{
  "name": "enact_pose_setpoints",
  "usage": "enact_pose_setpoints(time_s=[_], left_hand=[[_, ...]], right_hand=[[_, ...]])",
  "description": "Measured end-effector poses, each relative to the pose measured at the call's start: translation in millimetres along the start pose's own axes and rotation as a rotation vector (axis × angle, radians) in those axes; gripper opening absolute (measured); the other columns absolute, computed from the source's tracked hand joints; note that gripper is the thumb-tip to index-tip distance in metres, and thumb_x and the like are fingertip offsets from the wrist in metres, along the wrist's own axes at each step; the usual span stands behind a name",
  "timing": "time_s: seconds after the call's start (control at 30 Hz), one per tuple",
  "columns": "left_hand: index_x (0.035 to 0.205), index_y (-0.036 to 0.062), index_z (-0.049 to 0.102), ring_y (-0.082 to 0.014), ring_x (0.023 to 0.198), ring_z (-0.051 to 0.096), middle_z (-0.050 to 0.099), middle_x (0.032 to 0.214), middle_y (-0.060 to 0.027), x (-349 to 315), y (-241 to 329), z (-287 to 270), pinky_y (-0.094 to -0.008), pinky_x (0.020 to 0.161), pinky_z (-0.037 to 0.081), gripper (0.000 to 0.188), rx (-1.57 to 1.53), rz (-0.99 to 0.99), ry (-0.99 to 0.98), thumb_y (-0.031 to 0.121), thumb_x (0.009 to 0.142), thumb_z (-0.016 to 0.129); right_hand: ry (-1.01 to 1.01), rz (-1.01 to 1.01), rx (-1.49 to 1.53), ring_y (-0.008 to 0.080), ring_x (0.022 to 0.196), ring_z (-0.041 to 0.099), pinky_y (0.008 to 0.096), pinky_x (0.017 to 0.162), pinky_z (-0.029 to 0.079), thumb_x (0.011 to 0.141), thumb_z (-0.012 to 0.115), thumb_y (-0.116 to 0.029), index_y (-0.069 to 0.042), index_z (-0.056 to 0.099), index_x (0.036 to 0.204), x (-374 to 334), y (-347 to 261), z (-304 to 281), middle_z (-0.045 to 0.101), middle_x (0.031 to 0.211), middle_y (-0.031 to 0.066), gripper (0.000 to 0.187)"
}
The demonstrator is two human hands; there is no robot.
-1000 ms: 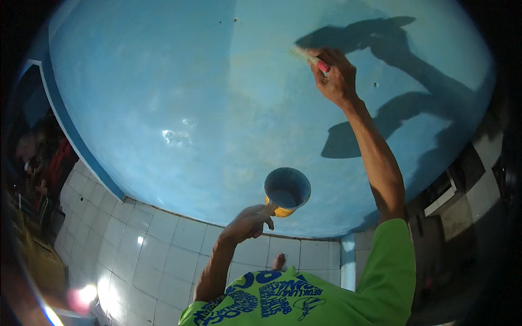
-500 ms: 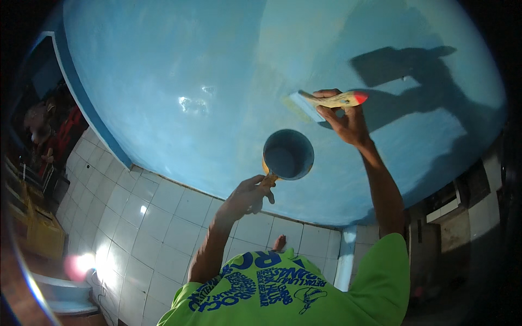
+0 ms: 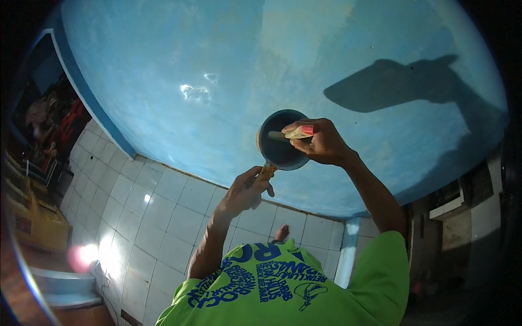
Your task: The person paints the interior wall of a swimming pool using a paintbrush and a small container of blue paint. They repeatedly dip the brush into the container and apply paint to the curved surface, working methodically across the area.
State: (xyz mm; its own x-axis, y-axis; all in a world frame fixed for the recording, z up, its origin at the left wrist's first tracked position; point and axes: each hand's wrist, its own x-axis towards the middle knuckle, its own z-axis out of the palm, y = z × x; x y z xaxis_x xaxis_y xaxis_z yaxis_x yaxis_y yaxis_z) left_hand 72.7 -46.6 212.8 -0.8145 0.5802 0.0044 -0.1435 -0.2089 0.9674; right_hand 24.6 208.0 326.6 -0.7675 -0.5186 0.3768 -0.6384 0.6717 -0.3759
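You have one scoop-shaped paint pot (image 3: 281, 140) and one paintbrush (image 3: 293, 133) in hand. Your left hand (image 3: 246, 190) is closed around the pot's yellow handle (image 3: 266, 173), arm bent and raised, holding the pot just above centre. Your right hand (image 3: 322, 143) comes in from 4 o'clock, fingers pinching the brush (its red-tipped grip shows at the knuckles), bristles lying inside the pot's rim. The blue wall (image 3: 228, 65) fills 10 to 2 o'clock; white tiles (image 3: 163, 212) run from 7 to 6 o'clock below it.
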Motion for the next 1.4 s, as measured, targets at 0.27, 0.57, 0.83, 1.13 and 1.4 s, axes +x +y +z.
enact_pose_setpoints(time_s=[0.27,0.57,0.83,1.13,1.4], left_hand=[[0.133,-0.0028,0.054,-0.0045,0.05,0.048,0.07,0.089,-0.0115,-8.0,-8.4,-0.9,-0.0211,0.043,0.038,0.044,0.055,0.022,0.037,0.023,0.099,0.063],[0.134,-0.004,0.051,-0.005,0.05,0.049,0.07,0.09,-0.0119,-16.8,-7.7,7.0,-0.0212,0.043,0.039,0.045,0.048,0.06,0.06,0.021,0.098,0.062],[0.136,-0.0041,0.051,-0.0065,0.057,0.05,0.068,0.088,-0.0067,-21.2,-14.3,12.5,-0.0241,0.049,0.041,0.045,0.038,0.049,0.081,0.016,0.097,0.059],[0.132,-0.0045,0.052,-0.0061,0.055,0.049,0.068,0.087,-0.0065,-19.0,-11.6,14.6,-0.024,0.047,0.04,0.042,0.088,0.034,0.065,0.019,0.098,0.059],[0.125,-0.0017,0.056,-0.0039,0.047,0.047,0.067,0.084,-0.0068,12.4,-5.6,8.2,-0.0206,0.039,0.035,0.034,-0.079,-0.066,0.079,0.022,0.101,0.06]], right_hand=[[-0.102,0.116,0.043,0.0262,0.09,0.074,0.036,0.088,0.058,0.08,0.075,0.0,-0.002,0.071,0.11,11.0,2.4,13.6,0.076,0.1,0.0135,0.03],[-0.152,0.018,-0.087,0.031,0.085,0.072,0.0399,0.082,0.057,0.075,0.076,-0.004,-0.005,0.072,0.108,9.1,-4.2,21.2,0.075,0.096,0.0147,0.033],[-0.159,0.074,-0.09,0.0304,0.079,0.072,0.039,0.078,0.058,0.075,0.072,0.0,-0.004,0.072,0.105,6.1,-20.3,18.9,0.075,0.09,0.0158,0.03],[-0.097,0.024,-0.142,0.0305,0.079,0.073,0.0367,0.076,0.059,0.074,0.074,0.001,-0.005,0.073,0.108,-0.7,2.0,34.6,0.076,0.092,0.0134,0.034],[0.249,-0.017,0.168,0.0206,0.085,0.074,0.0319,0.075,0.059,0.09,0.075,-0.013,0.001,0.071,0.109,1.7,16.5,-3.0,0.076,0.1,0.0111,0.023]])
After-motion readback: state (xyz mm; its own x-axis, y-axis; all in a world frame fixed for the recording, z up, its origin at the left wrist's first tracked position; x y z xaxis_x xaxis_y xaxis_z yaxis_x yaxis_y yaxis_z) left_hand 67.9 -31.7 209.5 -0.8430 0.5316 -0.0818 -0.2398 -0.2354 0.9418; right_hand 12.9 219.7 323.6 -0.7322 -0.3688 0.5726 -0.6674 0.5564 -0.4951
